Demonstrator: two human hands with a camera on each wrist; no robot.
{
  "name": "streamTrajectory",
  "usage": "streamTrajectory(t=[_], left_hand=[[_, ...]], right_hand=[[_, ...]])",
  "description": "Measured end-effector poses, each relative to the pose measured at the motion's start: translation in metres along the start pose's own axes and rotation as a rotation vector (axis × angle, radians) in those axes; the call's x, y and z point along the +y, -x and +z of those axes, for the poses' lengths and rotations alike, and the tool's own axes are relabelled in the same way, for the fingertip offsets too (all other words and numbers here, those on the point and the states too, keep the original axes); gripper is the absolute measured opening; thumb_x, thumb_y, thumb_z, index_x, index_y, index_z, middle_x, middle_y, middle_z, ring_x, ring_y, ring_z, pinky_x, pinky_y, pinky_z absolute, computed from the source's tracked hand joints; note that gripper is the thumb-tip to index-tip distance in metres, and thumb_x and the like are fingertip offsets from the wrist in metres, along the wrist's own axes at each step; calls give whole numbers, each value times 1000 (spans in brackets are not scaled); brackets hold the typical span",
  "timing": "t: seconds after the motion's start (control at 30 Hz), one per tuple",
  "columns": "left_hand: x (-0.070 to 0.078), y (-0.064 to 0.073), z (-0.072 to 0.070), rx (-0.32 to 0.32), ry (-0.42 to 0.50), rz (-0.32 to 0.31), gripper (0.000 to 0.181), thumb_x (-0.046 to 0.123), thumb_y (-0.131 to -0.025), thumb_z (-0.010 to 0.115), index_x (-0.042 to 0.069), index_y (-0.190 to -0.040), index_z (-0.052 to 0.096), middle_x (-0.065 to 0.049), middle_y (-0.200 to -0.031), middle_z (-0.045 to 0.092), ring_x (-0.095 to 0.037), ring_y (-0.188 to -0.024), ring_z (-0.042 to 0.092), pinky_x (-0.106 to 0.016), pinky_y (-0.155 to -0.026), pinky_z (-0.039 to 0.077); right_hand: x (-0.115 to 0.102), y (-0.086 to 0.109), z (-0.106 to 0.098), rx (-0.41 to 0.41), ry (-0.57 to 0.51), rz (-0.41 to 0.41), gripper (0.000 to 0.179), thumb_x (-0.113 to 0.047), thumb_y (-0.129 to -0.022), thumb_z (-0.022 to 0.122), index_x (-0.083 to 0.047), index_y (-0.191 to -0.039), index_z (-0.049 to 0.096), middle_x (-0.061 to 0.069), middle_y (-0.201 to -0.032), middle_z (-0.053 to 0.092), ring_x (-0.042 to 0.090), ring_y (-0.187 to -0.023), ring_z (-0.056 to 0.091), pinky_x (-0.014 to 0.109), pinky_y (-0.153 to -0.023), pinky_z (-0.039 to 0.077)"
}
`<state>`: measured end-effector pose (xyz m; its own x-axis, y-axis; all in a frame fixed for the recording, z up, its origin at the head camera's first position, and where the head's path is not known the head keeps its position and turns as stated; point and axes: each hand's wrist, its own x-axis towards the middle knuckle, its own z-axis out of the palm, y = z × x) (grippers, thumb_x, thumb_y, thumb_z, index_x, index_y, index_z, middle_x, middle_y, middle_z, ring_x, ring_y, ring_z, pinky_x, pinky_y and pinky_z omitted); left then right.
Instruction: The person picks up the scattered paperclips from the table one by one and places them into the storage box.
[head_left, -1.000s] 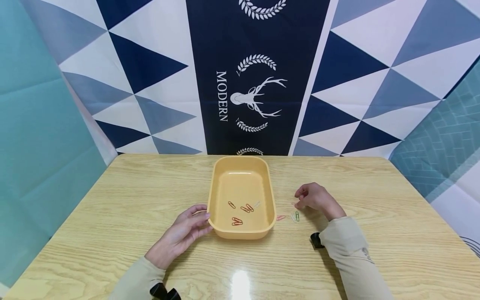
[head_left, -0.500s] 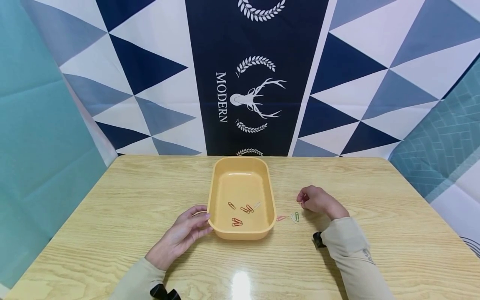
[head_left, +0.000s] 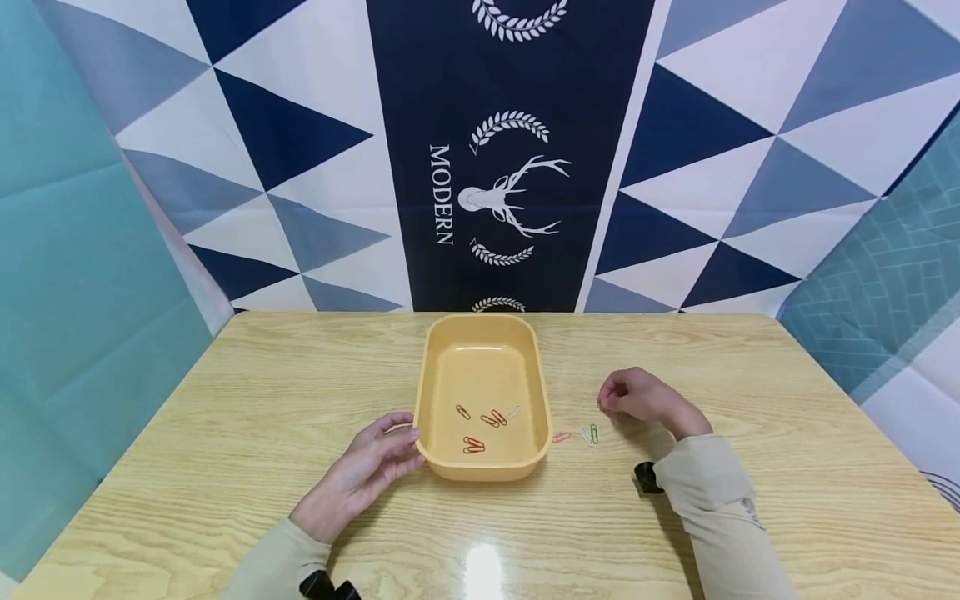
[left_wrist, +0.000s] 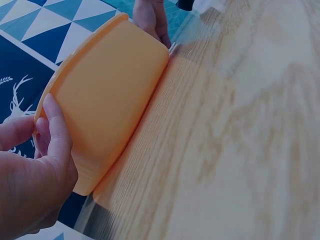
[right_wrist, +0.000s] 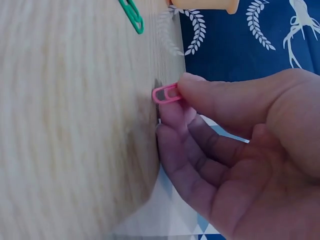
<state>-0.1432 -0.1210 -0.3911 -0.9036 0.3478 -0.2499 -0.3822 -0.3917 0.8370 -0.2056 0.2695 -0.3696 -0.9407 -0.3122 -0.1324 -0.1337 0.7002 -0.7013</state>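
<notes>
A yellow plastic tray (head_left: 480, 471) stands on the table, with several red paper clips (head_left: 492, 418) and a whitish one (head_left: 513, 411) on its floor. At its near left side, my left hand (head_left: 367, 467) holds the rim between thumb and fingers, as the left wrist view also shows. Right of the tray, my right hand (head_left: 652, 400) pinches a pink paper clip (right_wrist: 165, 94) between thumb and index finger, low over the table. Between that hand and the tray lie a green paper clip (head_left: 594, 433), a whitish one (head_left: 586, 437) and pinkish ones (head_left: 561, 437).
The wooden table (head_left: 315, 358) reaches back to a patterned cloth backdrop (head_left: 510, 183). A teal cloth (head_left: 90, 292) hangs along the left side. Black wrist mounts (head_left: 647, 477) sit at the sleeves.
My right hand has closed its fingertips on the pink paper clip and drawn slightly to the right. My left hand and the tray have stayed put.
</notes>
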Motion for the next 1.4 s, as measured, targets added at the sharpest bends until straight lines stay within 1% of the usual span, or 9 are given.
streamTrajectory(t=[0.2,0.3,0.47,0.63,0.8,0.97,1.13,1.23,1.4], left_hand=[[-1,-1,-1,-17,23,10,36,-6,-95,52,-8,-126,35,-15,-105,54,-18,-90,59,-27,-84,55],[-1,0,-1,-19,24,9,35,-6,-95,52,-8,-126,36,-15,-105,54,-18,-91,59,-27,-84,54],[-1,0,-2,-18,27,10,34,-5,-94,52,-8,-125,37,-15,-106,54,-19,-92,59,-28,-86,54],[0,1,-1,-15,42,11,33,-7,-93,53,-7,-123,38,-15,-108,53,-19,-93,59,-30,-88,54],[-1,1,-2,-23,44,11,33,-6,-94,52,-7,-123,37,-15,-106,54,-18,-91,59,-29,-86,54],[-1,0,-3,-21,21,7,37,-4,-95,52,-8,-127,34,-15,-106,53,-18,-91,59,-27,-85,54],[-1,-1,-3,-12,-1,3,41,-1,-96,53,-9,-130,33,-15,-106,54,-18,-92,59,-26,-84,54],[-1,-1,-3,-10,-1,1,40,-2,-96,53,-10,-130,33,-15,-106,54,-18,-92,59,-26,-84,54],[0,0,-3,-9,-9,4,43,0,-96,54,-10,-132,31,-16,-107,53,-19,-92,59,-26,-84,54]], right_hand=[[2,-2,0,17,-107,55,5,7,-92,54,8,-90,59,8,-77,61,16,-71,56,23,-60,50],[3,-3,1,30,-154,66,5,7,-92,54,10,-92,58,9,-78,61,16,-71,59,23,-61,53],[3,-3,0,18,-213,74,6,8,-92,56,12,-94,58,11,-81,63,17,-73,62,25,-64,56],[2,-3,0,6,-212,89,7,6,-92,56,12,-94,59,11,-81,64,17,-73,62,26,-64,55],[0,-5,0,24,-190,99,8,3,-93,56,10,-96,59,9,-80,62,17,-71,58,26,-61,52],[-2,-4,-2,94,-131,53,12,1,-90,59,9,-99,60,8,-83,61,18,-73,55,26,-63,50],[-7,-3,-6,152,-126,16,16,1,-90,60,11,-103,59,9,-86,63,17,-78,56,26,-67,53],[-13,-2,-6,174,-138,10,18,1,-91,58,12,-105,58,11,-87,64,18,-78,58,28,-68,54],[-27,-1,-8,208,-138,4,20,-4,-95,58,11,-108,57,11,-88,65,26,-83,62,37,-74,55]])
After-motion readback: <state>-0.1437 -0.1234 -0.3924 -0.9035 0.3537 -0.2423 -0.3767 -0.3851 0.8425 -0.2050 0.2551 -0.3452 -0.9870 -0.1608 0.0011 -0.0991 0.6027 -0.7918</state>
